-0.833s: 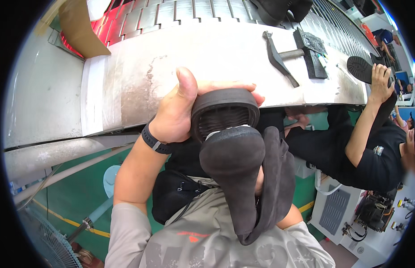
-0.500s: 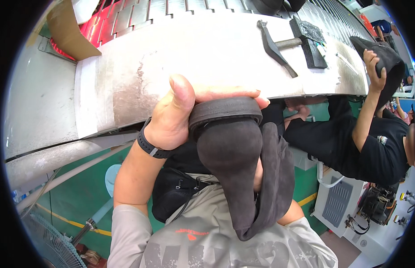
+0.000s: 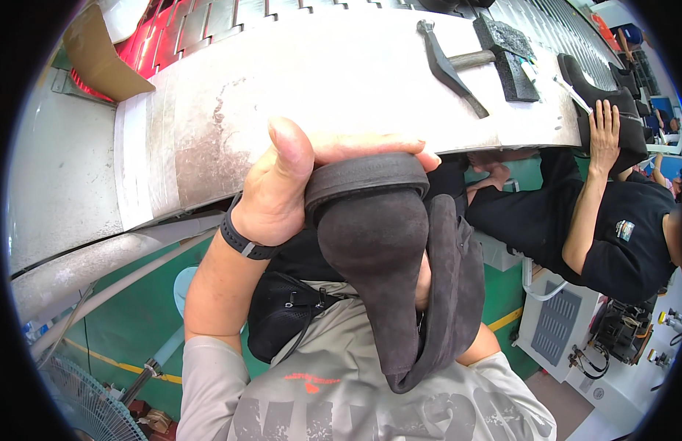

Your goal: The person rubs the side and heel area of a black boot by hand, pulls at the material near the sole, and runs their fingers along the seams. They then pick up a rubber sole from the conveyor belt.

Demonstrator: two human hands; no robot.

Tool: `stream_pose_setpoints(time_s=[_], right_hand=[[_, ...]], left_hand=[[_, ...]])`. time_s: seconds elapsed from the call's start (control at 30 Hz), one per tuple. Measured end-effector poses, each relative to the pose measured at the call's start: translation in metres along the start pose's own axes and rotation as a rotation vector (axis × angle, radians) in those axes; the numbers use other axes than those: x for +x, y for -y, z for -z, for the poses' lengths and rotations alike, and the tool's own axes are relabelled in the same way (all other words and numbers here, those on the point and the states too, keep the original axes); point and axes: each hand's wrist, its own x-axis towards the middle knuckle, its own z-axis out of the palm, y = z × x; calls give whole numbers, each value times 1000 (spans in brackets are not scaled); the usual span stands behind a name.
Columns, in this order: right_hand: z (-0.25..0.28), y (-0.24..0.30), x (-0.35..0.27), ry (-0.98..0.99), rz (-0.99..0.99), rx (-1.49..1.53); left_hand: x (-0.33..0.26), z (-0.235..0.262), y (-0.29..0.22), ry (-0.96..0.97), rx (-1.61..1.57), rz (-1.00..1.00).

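A dark grey suede boot [image 3: 374, 242] with a thick black sole [image 3: 366, 176] is held up in front of my chest, its soft shaft folded down at the right. My left hand [image 3: 278, 187] lies against the sole, thumb pointing up and fingers stretched along the sole with their tips bent round its far edge. A wristwatch is on that wrist. Of my right hand [image 3: 424, 283] only a strip of skin shows between the foot part and the shaft; the boot hides its fingers.
On the white worktop [image 3: 282, 66] lie a hammer [image 3: 451, 70] and a black block [image 3: 510, 62]. A cardboard piece [image 3: 106, 55] stands at the far left, beside a slatted conveyor [image 3: 231, 22]. To the right a co-worker [image 3: 605, 213] handles another dark boot [image 3: 627, 132]. A fan [image 3: 84, 400] stands lower left.
The view has shifted slightly; my hands and the boot keep almost the same pose. The co-worker's boot has come down to the worktop edge, with their hand now flat on it.
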Motion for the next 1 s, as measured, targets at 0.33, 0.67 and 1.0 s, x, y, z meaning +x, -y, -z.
stream_pose_setpoints(time_s=[0.33,0.67,1.0], right_hand=[[0,-7,1,-8,1,-15],[1,-11,0,-16,7,-51],[-1,-19,-6,-32,39,-191]], left_hand=[[1,1,1,25,35,0],[0,2,3,23,13,31],[-3,3,13,-18,-12,124]])
